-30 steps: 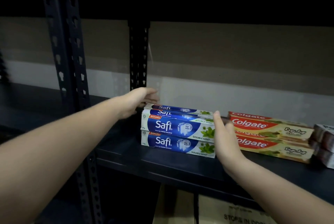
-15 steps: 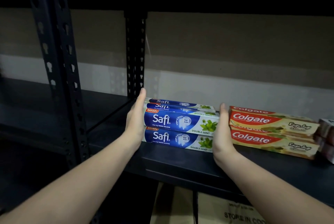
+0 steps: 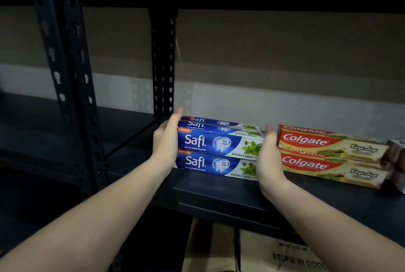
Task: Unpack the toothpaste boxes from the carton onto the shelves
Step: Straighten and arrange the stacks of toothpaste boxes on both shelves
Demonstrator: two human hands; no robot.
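Head view: left hand (image 3: 167,138) and right hand (image 3: 268,157) flat, pressing both ends of the blue toothpaste boxes (image 3: 219,151), stacked two high on the shelf (image 3: 219,192), just beside the red boxes (image 3: 328,153). Risk, imo: uneven squeeze skews the top row or shoves the stack into the red ones. Carton (image 3: 285,256) sits below.

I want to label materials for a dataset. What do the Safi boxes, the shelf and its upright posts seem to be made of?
Safi boxes: printed cardboard, probably glossy; sharp folded edges and a faint sheen.
Shelf: likely dark painted metal, smooth, with a folded front lip.
Upright posts: apparently dark painted steel, with rows of punched slots.
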